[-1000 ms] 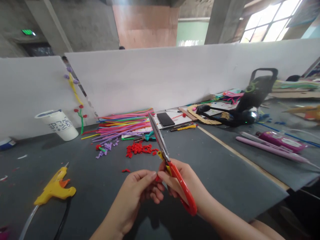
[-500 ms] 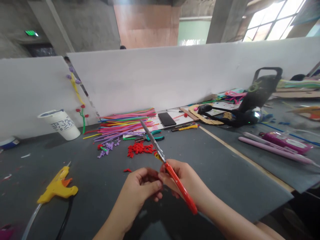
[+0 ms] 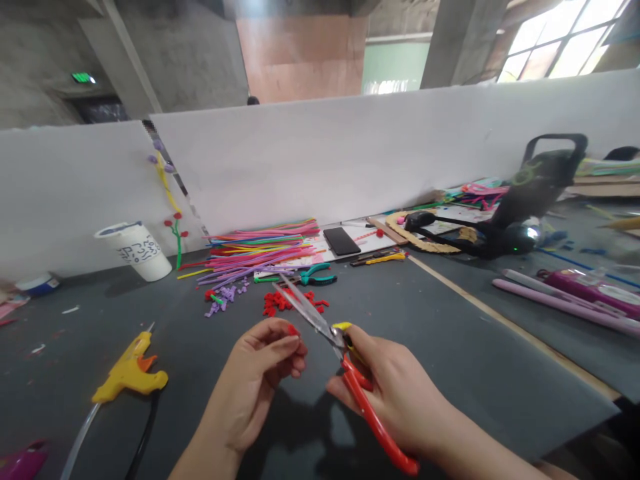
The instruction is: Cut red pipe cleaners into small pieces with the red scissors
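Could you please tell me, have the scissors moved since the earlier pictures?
Yes. Judged against the black phone, the scissors now sit lower in the view, their pointed end further left.

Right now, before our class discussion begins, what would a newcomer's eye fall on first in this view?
The red-handled scissors would probably draw the eye first, at lower centre in the right grip, their blades slightly parted. Next might come the yellow glue gun, lying on the dark tabletop at left. Farther back, the bright bundle of coloured strips lies near the white partition.
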`<state>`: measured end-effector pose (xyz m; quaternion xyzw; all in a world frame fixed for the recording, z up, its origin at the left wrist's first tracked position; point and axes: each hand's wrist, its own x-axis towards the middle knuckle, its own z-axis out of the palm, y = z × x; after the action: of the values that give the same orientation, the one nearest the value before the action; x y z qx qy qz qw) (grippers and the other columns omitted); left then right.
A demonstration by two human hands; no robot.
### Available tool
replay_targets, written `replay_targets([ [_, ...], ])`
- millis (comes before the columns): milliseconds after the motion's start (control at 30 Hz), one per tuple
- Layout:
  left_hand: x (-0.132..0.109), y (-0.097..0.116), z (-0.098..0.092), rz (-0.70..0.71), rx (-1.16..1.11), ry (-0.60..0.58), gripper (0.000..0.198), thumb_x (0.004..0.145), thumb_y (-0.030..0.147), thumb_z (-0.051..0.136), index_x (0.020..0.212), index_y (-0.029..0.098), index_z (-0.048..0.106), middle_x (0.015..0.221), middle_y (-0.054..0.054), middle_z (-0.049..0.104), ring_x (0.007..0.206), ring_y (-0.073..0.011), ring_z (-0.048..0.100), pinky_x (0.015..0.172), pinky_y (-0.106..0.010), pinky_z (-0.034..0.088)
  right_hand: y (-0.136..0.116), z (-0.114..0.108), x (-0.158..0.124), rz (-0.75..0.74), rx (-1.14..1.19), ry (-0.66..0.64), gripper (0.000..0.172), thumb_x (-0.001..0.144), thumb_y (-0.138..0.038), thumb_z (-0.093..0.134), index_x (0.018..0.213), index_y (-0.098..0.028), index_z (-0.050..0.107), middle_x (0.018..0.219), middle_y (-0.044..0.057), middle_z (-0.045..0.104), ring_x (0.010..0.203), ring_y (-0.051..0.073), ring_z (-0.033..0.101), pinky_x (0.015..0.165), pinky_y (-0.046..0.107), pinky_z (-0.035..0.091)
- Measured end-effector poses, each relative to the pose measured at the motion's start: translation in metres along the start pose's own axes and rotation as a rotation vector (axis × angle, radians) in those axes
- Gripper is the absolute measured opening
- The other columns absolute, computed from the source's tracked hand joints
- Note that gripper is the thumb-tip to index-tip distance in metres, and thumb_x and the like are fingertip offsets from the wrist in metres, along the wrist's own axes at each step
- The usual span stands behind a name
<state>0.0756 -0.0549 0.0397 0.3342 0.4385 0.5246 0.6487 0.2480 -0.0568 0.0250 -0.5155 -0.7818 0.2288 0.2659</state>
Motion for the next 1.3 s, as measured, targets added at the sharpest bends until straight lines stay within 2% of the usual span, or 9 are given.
replay_targets([
  [133,0.000,0.002,-0.002,0.058,-0.049,0.004,0.007,0.067,0.010,0.062,0.064,0.015,0.059,0.056,0.002,0.061,0.046,-0.0054,0.053,0.045,-0.014,0.042,0.010,0.005,-0.008,-0.027,-0.172,-0.031,0.026,0.071,-0.045,0.054,0.074,-0.021,0.046,0.058,-0.002,0.052,0.049,0.013,0.045,0.047,0.022,0.026],
  [367,-0.004,-0.005,0.001,0.113,-0.143,0.025,0.006,0.066,0.008,0.062,0.068,0.013,0.064,0.061,0.001,0.061,0.052,-0.0055,0.054,0.052,-0.014,0.044,0.019,0.010,-0.018,-0.088,-0.244,-0.049,0.030,0.073,-0.050,0.052,0.074,-0.020,0.046,0.062,0.000,0.056,0.052,0.015,0.051,0.048,0.023,0.029],
  [667,-0.005,-0.009,0.005,0.135,-0.167,0.040,0.005,0.065,0.009,0.064,0.066,0.014,0.063,0.057,0.003,0.056,0.048,-0.0038,0.048,0.047,-0.012,0.040,0.022,0.014,-0.026,-0.140,-0.274,-0.022,0.034,0.077,-0.052,0.045,0.072,-0.019,0.046,0.059,0.001,0.057,0.048,0.015,0.051,0.047,0.023,0.031],
  [833,-0.003,-0.009,0.003,0.182,-0.166,0.070,0.008,0.065,0.010,0.064,0.071,0.016,0.065,0.062,0.002,0.061,0.053,-0.0051,0.051,0.053,-0.014,0.043,0.020,0.012,-0.024,-0.146,-0.284,-0.015,0.032,0.077,-0.051,0.045,0.073,-0.019,0.047,0.061,0.001,0.058,0.048,0.014,0.051,0.047,0.023,0.032],
  [1300,-0.004,-0.007,0.002,0.139,-0.201,0.029,0.007,0.064,0.008,0.065,0.067,0.014,0.066,0.058,0.003,0.060,0.048,-0.0032,0.052,0.047,-0.009,0.042,0.021,0.011,-0.025,-0.153,-0.244,-0.047,0.031,0.080,-0.050,0.042,0.071,-0.020,0.043,0.057,-0.001,0.055,0.046,0.013,0.048,0.045,0.022,0.030],
])
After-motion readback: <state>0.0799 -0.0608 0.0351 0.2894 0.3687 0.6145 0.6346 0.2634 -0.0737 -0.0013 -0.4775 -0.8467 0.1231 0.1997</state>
